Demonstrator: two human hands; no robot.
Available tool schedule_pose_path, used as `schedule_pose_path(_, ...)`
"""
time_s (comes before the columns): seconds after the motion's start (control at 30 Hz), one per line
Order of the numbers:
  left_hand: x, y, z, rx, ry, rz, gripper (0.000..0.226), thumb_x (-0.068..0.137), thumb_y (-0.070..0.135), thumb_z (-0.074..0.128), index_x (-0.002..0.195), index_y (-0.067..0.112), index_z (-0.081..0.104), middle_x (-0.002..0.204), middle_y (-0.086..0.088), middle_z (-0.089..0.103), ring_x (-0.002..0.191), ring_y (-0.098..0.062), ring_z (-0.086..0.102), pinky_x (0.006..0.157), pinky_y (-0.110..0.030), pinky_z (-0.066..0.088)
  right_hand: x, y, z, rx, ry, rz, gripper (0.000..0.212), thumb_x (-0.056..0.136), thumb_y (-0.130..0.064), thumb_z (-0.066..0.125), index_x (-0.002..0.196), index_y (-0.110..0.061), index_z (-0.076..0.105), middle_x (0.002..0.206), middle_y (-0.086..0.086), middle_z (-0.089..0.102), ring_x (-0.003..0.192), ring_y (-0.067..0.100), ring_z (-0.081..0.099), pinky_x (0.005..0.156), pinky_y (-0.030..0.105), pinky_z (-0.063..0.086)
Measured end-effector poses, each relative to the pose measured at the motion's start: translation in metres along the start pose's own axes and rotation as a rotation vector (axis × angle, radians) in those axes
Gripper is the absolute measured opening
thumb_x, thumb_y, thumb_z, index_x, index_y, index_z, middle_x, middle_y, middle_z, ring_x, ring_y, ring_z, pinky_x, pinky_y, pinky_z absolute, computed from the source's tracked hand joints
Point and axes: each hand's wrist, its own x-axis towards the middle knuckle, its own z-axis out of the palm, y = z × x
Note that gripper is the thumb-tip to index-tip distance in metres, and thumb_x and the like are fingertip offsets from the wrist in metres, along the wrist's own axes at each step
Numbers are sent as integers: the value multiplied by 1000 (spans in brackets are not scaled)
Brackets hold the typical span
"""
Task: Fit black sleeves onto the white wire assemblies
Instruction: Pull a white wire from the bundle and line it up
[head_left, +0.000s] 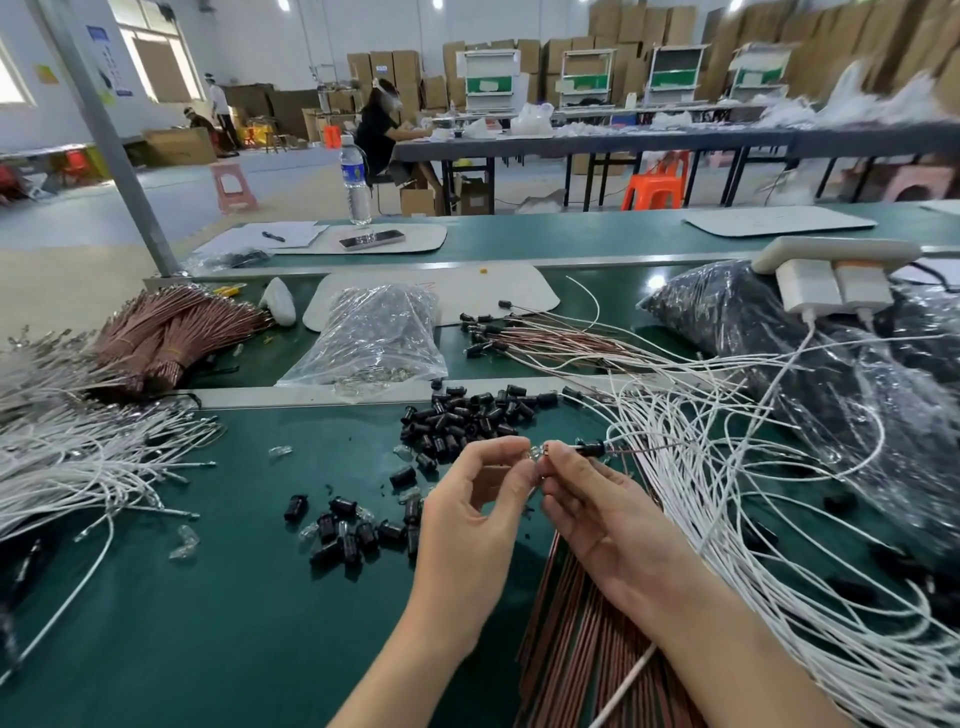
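"What's at the left of the bench (208, 597)?"
"A white wire bundle (78, 467), then loose black sleeves (467, 415)."
"And the hands?"
"The left hand (467, 519) pinches a small clear part (535, 451). The right hand (608, 514) pinches a thin wire (631, 451), with one fitted sleeve (589, 448) just beyond its fingertips."

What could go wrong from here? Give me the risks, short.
1. The left hand pinches a small clear bulb against the sleeved wire, which the right hand pinches. The bulb could slip, or crack if pushed crooked.
2. That wire trails into the tangled white wires, so tugging may snag neighbours.
3. The loose black sleeves lie close to the hands and could get scattered.
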Motion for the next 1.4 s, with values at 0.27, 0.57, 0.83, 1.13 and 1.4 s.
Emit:
schedule_pose_path(0.27, -1, 0, 0, 2, 2, 25, 18, 89, 34, 66, 106, 33, 70, 100, 10, 75, 97, -13, 71, 86, -25, 57, -1, 0, 1, -11, 1, -3, 14, 67, -21, 80, 76, -11, 81, 78, 5, 74, 65, 8, 69, 60, 19, 58)
schedule_pose_path(0.57, 0, -5, -3, 70, -29, 50, 18, 93, 35, 63, 109, 33, 69, 101, 12, 75, 100, -12, 71, 86, -28, 58, 0, 0, -1, -20, -9, -11, 14, 67, -20, 80, 77, -10, 81, 77, 6, 74, 65, 9, 69, 60, 19, 58)
schedule_pose_path(0.83, 1, -8, -9, 155, -24, 94, 24, 95, 34, 59, 116, 27, 69, 103, 14, 74, 99, -12, 71, 85, -31, 59, 1, 2, -4, -95, -47, -42, 21, 67, -25, 82, 83, -10, 82, 83, 8, 76, 69, 9, 69, 63, 18, 57)
schedule_pose_path(1.13, 2, -11, -13, 226, -36, 141, 22, 96, 29, 61, 117, 25, 69, 103, 16, 72, 100, -9, 70, 84, -26, 58, 0, 5, -1, -91, -33, -63, 19, 66, -23, 81, 79, -10, 82, 80, 8, 75, 70, 10, 71, 63, 17, 57)
schedule_pose_path(1.4, 1, -12, -15, 209, -25, 136, 23, 97, 12, 65, 114, 26, 71, 100, 15, 73, 96, -9, 71, 82, -22, 57, -2, 6, -1, -134, -38, -94, 17, 68, -25, 81, 80, -11, 82, 81, 9, 76, 75, 12, 73, 65, 18, 56)
